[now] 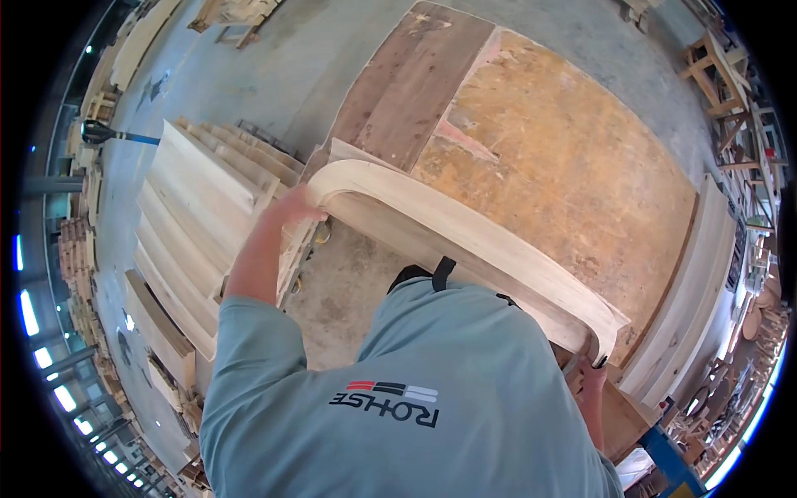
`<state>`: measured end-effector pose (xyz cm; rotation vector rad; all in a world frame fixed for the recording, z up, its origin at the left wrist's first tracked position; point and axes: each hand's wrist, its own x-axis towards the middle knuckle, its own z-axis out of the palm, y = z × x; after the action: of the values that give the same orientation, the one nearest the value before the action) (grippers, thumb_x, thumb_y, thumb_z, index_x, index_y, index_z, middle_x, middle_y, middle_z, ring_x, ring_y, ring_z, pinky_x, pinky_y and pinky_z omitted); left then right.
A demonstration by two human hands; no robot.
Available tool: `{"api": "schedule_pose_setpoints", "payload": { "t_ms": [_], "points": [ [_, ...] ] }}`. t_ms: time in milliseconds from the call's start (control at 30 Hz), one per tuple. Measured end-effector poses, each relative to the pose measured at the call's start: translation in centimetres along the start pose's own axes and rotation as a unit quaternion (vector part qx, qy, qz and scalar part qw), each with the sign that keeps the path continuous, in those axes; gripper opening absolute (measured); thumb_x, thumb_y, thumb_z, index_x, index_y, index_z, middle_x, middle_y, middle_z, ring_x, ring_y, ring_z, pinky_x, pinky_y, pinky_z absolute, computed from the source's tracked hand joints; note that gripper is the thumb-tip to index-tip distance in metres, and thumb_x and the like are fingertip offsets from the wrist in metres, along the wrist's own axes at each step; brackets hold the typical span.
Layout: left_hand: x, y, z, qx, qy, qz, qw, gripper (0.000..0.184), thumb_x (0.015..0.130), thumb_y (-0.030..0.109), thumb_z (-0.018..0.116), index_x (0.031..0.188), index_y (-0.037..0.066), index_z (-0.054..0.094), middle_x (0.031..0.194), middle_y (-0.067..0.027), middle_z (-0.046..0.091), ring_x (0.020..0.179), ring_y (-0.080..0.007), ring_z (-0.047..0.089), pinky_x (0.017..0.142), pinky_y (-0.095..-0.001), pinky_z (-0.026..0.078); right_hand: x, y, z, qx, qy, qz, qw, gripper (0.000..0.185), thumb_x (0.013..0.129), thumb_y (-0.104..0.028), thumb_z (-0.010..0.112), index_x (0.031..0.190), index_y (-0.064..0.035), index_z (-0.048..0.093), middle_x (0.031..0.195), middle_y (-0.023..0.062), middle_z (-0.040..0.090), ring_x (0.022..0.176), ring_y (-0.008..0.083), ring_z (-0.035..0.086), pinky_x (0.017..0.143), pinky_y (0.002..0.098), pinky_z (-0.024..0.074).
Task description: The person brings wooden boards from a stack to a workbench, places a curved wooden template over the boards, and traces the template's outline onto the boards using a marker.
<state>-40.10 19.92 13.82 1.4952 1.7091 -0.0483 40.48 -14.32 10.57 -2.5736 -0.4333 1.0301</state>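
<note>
Holding smooth, round-cornered wooden piece (465, 227) | left fingers (312, 214), right fingers (594, 375) clamped on ends

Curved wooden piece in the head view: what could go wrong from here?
The curved wooden piece could tip or slip if the left hand or right hand lost contact, as they are only at its ends. Swinging it leftward might also knock the stacked boards near the left forearm.

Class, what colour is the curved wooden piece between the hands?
The curved wooden piece is pale beige, seen best in the head view.
</note>
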Motion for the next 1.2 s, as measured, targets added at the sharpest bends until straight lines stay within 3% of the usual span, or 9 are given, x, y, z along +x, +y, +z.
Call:
{"api": "schedule_pose_setpoints", "payload": {
  "t_ms": [133, 200, 400, 633, 800, 833, 967, 1033, 1200],
  "points": [
    [2.1, -3.4, -0.7, -0.127, -0.080, -0.064, 0.987, 0.054, 0.072, 0.032, 0.084, 0.114, 0.004, 0.064, 0.099, -0.0090, 0.072, 0.096, -0.0190, 0.067, 0.077, -0.0364, 0.053, -1.1, -1.7, -0.6, 0.039, -0.022, 0.046, 0.998, 0.049, 0.083, -0.032, 0.078, 0.117, -0.0048, 0.055, 0.072, 0.0053, 0.060, 0.053, 0.0127, 0.053, 0.041, 0.0273, 0.0379],
    [2.4, -3.6, -1.2, -0.167, -0.154, -0.079, 0.971, 0.050, 0.082, 0.024, 0.078, 0.124, 0.004, 0.059, 0.111, -0.0072, 0.067, 0.098, -0.0168, 0.064, 0.085, -0.0351, 0.054, -1.1, -1.3, -0.8, 0.060, -0.031, 0.047, 0.997, 0.048, 0.083, -0.035, 0.077, 0.114, -0.0047, 0.056, 0.072, 0.0053, 0.060, 0.050, 0.0121, 0.051, 0.038, 0.0263, 0.0357],
    [1.4, -3.0, -0.4, -0.323, -0.087, -0.187, 0.924, 0.044, 0.084, 0.024, 0.078, 0.121, 0.006, 0.061, 0.103, -0.0039, 0.066, 0.090, -0.0174, 0.064, 0.087, -0.0361, 0.056, -1.8, -2.0, 0.3, 0.086, 0.006, 0.041, 0.995, 0.040, 0.081, -0.036, 0.078, 0.098, -0.0066, 0.058, 0.067, 0.0030, 0.056, 0.046, 0.0104, 0.046, 0.038, 0.0252, 0.0339],
    [1.6, -3.5, 0.1, -0.323, -0.063, -0.149, 0.932, 0.043, 0.082, 0.027, 0.078, 0.117, 0.006, 0.062, 0.102, -0.0043, 0.065, 0.088, -0.0162, 0.064, 0.084, -0.0341, 0.056, -0.1, 0.4, -0.4, 0.110, -0.026, 0.052, 0.992, 0.037, 0.085, -0.037, 0.076, 0.097, -0.0085, 0.056, 0.070, 0.0022, 0.056, 0.049, 0.0097, 0.046, 0.038, 0.0234, 0.0320],
    [1.7, -2.8, -0.1, -0.243, -0.019, -0.119, 0.962, 0.034, 0.081, 0.026, 0.078, 0.106, 0.006, 0.065, 0.089, -0.0026, 0.065, 0.075, -0.0133, 0.061, 0.065, -0.0306, 0.055, -2.5, -1.9, -1.7, 0.200, -0.056, 0.157, 0.965, 0.034, 0.093, -0.042, 0.065, 0.103, -0.0112, 0.056, 0.084, 0.0042, 0.060, 0.049, 0.0099, 0.044, 0.038, 0.0235, 0.0318],
    [1.5, -1.8, -0.4, -0.204, -0.028, -0.111, 0.972, 0.031, 0.081, 0.026, 0.078, 0.102, 0.005, 0.066, 0.083, -0.0029, 0.064, 0.072, -0.0126, 0.061, 0.062, -0.0305, 0.054, -2.4, -1.5, -1.9, 0.178, -0.065, 0.140, 0.972, 0.037, 0.091, -0.047, 0.067, 0.087, -0.0112, 0.060, 0.073, 0.0039, 0.063, 0.050, 0.0109, 0.048, 0.038, 0.0266, 0.0324],
    [2.6, -4.1, -0.1, -0.235, -0.020, -0.142, 0.961, 0.034, 0.077, 0.018, 0.080, 0.105, 0.003, 0.066, 0.089, -0.0054, 0.067, 0.073, -0.0166, 0.065, 0.065, -0.0346, 0.058, -2.0, -0.5, -1.2, 0.158, -0.012, 0.116, 0.980, 0.035, 0.090, -0.038, 0.071, 0.074, -0.0080, 0.062, 0.063, 0.0049, 0.059, 0.044, 0.0120, 0.048, 0.038, 0.0275, 0.0338],
    [0.4, 1.0, -0.9, -0.219, 0.005, -0.151, 0.964, 0.031, 0.077, 0.016, 0.080, 0.101, 0.000, 0.069, 0.086, -0.0069, 0.068, 0.073, -0.0175, 0.067, 0.062, -0.0355, 0.059, -2.2, -0.4, -0.8, 0.192, -0.009, 0.059, 0.980, 0.031, 0.090, -0.034, 0.070, 0.077, -0.0064, 0.063, 0.063, 0.0042, 0.058, 0.044, 0.0124, 0.048, 0.037, 0.0276, 0.0335],
    [4.0, -4.4, 0.7, -0.216, 0.004, -0.101, 0.971, 0.030, 0.077, 0.013, 0.081, 0.101, -0.002, 0.070, 0.086, -0.0104, 0.070, 0.071, -0.0207, 0.068, 0.061, -0.0359, 0.060, -2.4, -0.1, -0.7, 0.224, -0.022, 0.048, 0.973, 0.027, 0.091, -0.030, 0.070, 0.081, -0.0064, 0.062, 0.066, 0.0050, 0.058, 0.047, 0.0129, 0.049, 0.038, 0.0273, 0.0336]
  ]
}}
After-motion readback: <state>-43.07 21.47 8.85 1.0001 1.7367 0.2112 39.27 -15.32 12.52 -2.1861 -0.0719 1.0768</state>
